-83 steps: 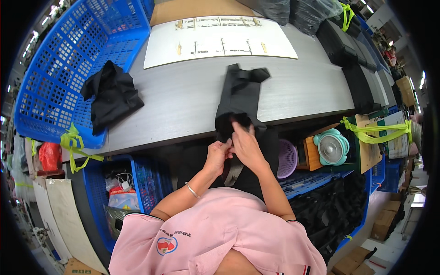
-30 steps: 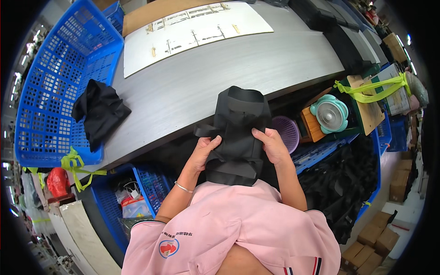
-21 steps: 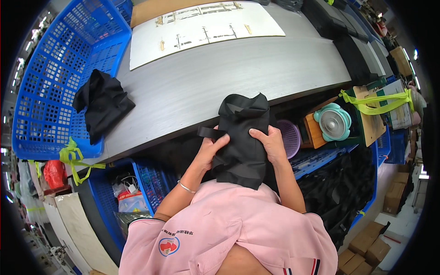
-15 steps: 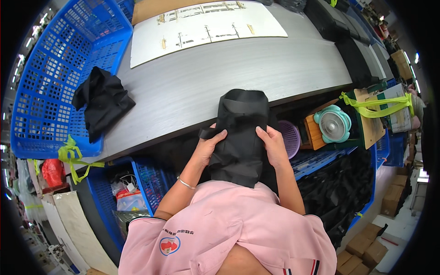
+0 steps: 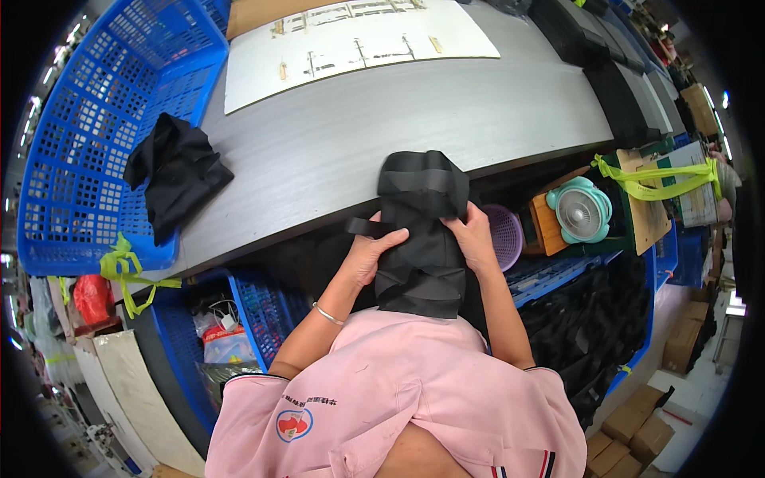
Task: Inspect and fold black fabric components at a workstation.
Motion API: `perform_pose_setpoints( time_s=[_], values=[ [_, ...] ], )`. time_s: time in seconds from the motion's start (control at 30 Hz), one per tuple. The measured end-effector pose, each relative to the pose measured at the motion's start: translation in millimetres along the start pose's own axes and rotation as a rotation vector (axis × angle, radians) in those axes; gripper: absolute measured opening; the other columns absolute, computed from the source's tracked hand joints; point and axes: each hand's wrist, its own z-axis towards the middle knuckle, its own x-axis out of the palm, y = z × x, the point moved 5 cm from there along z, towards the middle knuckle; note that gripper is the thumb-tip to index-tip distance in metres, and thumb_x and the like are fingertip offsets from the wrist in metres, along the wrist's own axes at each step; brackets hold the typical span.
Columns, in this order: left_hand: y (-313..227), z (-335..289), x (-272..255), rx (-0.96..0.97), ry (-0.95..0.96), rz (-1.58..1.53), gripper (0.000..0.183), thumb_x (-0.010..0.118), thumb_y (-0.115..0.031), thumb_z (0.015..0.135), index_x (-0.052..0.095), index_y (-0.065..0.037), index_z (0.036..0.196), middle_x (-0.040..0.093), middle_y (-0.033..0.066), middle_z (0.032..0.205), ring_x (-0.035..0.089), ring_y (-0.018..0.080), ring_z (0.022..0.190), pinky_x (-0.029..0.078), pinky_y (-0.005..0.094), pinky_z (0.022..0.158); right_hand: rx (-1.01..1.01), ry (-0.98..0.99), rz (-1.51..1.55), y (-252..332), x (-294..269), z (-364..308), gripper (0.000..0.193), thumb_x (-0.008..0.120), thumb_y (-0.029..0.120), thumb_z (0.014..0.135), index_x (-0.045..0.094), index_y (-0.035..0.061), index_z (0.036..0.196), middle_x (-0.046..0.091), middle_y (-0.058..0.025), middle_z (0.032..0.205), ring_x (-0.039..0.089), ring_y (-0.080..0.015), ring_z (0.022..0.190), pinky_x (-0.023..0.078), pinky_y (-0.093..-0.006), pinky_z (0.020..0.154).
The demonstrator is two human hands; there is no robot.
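Between my two hands hangs a black fabric piece point(image 5: 418, 239), shaped like a pouch, with a strap end sticking out on its left side. My left hand point(image 5: 374, 248) grips its left edge, thumb on top and fingers hidden beneath. On the right edge, my right hand point(image 5: 472, 235) pinches the cloth, its fingers partly behind it. The far end of the piece reaches over the table's front edge, and the near end lies against my shirt. Another crumpled black fabric piece point(image 5: 182, 179) rests at the left, partly over a blue basket's rim.
A big blue basket point(image 5: 72, 159) stands at the left of the grey table point(image 5: 319, 143). A marked white board point(image 5: 358, 48) lies at the back. Below the edge, at right, are a purple basket point(image 5: 504, 237), a teal fan point(image 5: 582, 211) and a crate of black fabric point(image 5: 594, 327).
Both thumbs have moved inward over the black fabric piece, bunching its middle. Its far end now folds over on the right, and its lower end has shifted slightly.
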Motion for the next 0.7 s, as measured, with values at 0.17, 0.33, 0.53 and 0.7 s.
perform_pose_setpoints(
  time_s=[0.17,0.33,0.53,0.7],
  values=[
    [0.0,4.5,-4.2,0.276,-0.110,0.580,0.043,0.076,-0.008,0.085,0.061,-0.002,0.124,0.066,0.0061,0.114,0.061,0.0156,0.103,0.051,0.0293,0.088,-0.240,-0.179,-0.666,4.8,10.6,-16.0,0.018,0.060,0.006,0.083,0.055,-0.0021,0.099,0.065,-0.0275,0.094,0.063,-0.0458,0.092,0.052,-0.0464,0.073],
    [-11.0,-1.2,19.9,0.298,-0.109,0.563,0.033,0.074,-0.010,0.087,0.065,-0.001,0.117,0.069,0.0040,0.105,0.062,0.0131,0.095,0.049,0.0283,0.088,-0.242,-0.273,-0.376,-11.5,-11.7,-21.5,0.029,0.064,0.009,0.082,0.057,-0.0027,0.107,0.066,-0.0273,0.099,0.065,-0.0430,0.094,0.053,-0.0457,0.075],
    [7.2,26.0,-18.9,-0.078,-0.107,-0.133,0.043,0.067,-0.008,0.093,0.055,-0.005,0.134,0.062,0.0125,0.129,0.061,0.0266,0.115,0.050,0.0405,0.101,-0.100,0.052,-0.151,-1.7,-10.5,-47.7,0.034,0.073,0.020,0.087,0.063,-0.0013,0.112,0.070,-0.0097,0.092,0.063,-0.0126,0.085,0.051,-0.0297,0.076],
    [20.2,16.8,14.9,-0.067,-0.005,0.025,0.050,0.067,-0.008,0.093,0.049,-0.006,0.140,0.062,0.0121,0.130,0.060,0.0260,0.118,0.051,0.0405,0.101,0.071,0.047,0.208,-37.4,-46.2,-64.6,0.013,0.065,0.009,0.094,0.068,-0.0004,0.101,0.068,0.0028,0.092,0.057,-0.0046,0.085,0.050,-0.0247,0.077]
  ],
)
